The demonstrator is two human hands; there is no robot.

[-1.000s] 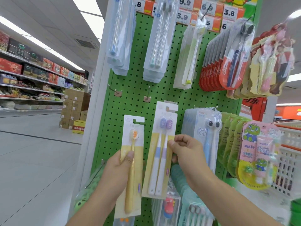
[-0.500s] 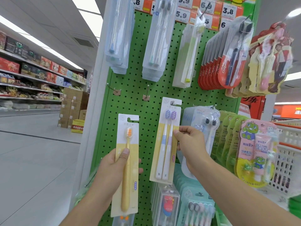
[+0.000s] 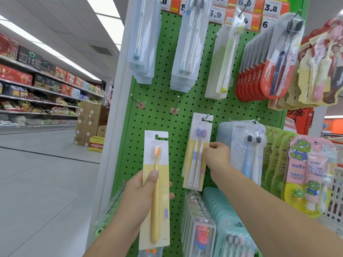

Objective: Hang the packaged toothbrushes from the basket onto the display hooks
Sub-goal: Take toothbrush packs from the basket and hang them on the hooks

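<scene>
While the right hand is pinching the twin-brush pack, whose slot is sitting on a hook, the left hand is gripping a yellow single-brush pack in front of the green pegboard. Letting go early could be risking a slip off the hook tip. A white basket is showing at right, contents unclear.

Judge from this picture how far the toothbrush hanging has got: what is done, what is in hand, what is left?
Done: the twin pack has its slot over a hook, though the right hand pinches its edge. In hand: the left hand holds the yellow pack, not hung. Left: hang it, perhaps on one of two bare hooks. The basket's contents cannot be seen.
</scene>
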